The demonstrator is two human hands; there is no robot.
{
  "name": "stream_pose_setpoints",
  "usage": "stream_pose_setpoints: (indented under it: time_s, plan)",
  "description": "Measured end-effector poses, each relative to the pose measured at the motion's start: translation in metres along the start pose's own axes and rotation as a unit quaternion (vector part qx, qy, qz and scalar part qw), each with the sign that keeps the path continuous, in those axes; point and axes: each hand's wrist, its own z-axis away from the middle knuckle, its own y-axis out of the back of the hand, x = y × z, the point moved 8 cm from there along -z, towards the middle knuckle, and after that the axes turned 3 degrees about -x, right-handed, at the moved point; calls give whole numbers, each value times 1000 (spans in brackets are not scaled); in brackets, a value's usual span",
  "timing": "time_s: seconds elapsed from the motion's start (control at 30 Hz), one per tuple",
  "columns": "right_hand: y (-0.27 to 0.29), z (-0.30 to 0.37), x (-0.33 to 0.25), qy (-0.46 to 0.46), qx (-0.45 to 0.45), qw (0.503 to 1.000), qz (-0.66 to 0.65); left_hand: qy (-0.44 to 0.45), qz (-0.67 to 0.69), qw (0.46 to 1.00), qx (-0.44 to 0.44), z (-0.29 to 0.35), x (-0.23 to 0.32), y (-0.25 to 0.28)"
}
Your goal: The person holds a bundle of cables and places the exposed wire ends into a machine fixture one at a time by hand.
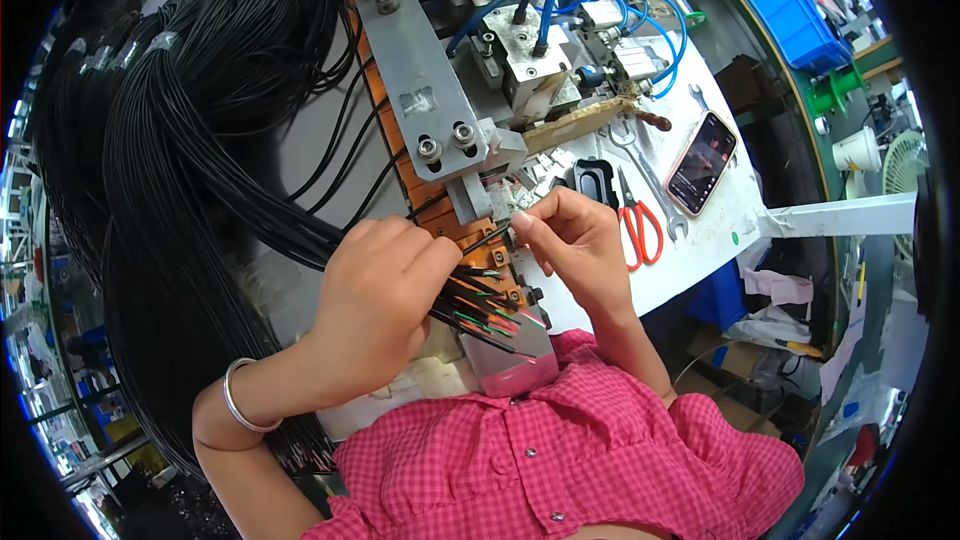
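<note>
Pink checked cloth of the person's shirt (pixel 490 460), gathered in soft folds and closed with round snaps, lies nearest, below the steel bar (pixel 415 75), a flat plate with slotted holes and socket-head bolts. Below and left of this bar, a smooth, silvery bangle (pixel 231 395) rings the left forearm. The left hand (pixel 380 290), just below the bar's lower end, is closed around a bundle of black cables (pixel 490 310); their sheaths are slim and matt, and their splayed ends show fine red, green and white cores. The right hand (pixel 585 255), below and right of the bar, has thumb and forefinger pinched on the end of a single cable (pixel 487 240). Orange blocks (pixel 508 275), hard-edged and bolted, stand below the bar; a thick, drooping mass of black cable (pixel 150 190) fills the area to its left. Right of the bar, the white tabletop (pixel 705 258), scuffed and smudged, carries red-handled scissors (pixel 648 232), a metal spanner (pixel 648 172) and a phone (pixel 702 162) with a lit screen. Glossy blue tubing (pixel 682 45) loops above these. Farthest right of the bar, the cluttered room shows a blue plastic bin (pixel 775 0) and a round fan (pixel 905 162).
</note>
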Motion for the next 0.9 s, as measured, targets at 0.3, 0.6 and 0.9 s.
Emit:
stream_pose_setpoints:
  time_s: [0.3, 0.6, 0.9]
  plan:
    - [-11, 0, 16, -146, -115, 980, -73, 16, -20, 1000, -6, 3, -1, 0]
    - [-8, -1, 23, -180, -148, 967, -101, 35, -47, 995, -83, 5, -7, -5]
    - [3, 2, 10, -52, -37, 998, -7, 32, -7, 999, -42, 3, -2, -4]
